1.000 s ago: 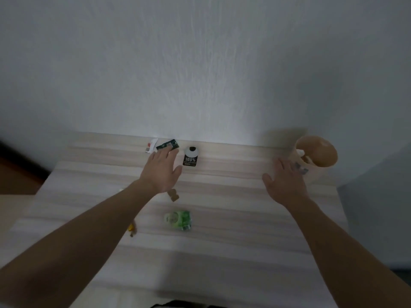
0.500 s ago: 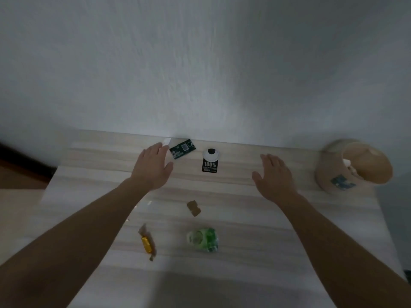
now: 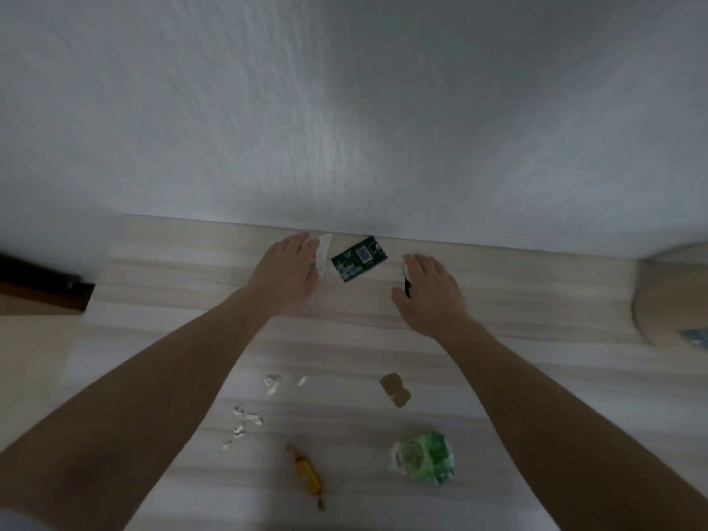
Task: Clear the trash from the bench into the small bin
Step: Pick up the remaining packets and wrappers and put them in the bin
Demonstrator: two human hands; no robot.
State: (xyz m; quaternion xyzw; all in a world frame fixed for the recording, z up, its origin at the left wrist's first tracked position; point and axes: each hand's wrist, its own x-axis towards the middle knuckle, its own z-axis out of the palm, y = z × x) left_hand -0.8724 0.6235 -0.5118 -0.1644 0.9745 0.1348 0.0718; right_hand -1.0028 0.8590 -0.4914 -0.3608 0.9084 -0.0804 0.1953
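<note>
Pale wood-grain bench point(image 3: 536, 300) runs up to a white textured wall, and trash lies scattered across it. At the far edge the left hand point(image 3: 285, 275) lies palm down with fingers straight and together, its fingertips touching a white paper scrap point(image 3: 325, 251). Just right of that scrap lies a dark green printed card point(image 3: 359, 258), tilted and touched by neither hand. The right hand point(image 3: 429, 293) is palm down over a black-and-white tag point(image 3: 407, 279), fingers nearly straight and loose, thumb apart; the tag shows only as a sliver between thumb and forefinger. The small bin point(image 3: 674, 297), tan and blurred, sits at the far right edge, well apart from both hands. Nearer are white crumbs point(image 3: 245, 415), a brown scrap point(image 3: 395, 389), a yellow candy wrapper point(image 3: 306, 471) and a crumpled green plastic wrapper point(image 3: 423, 457).
</note>
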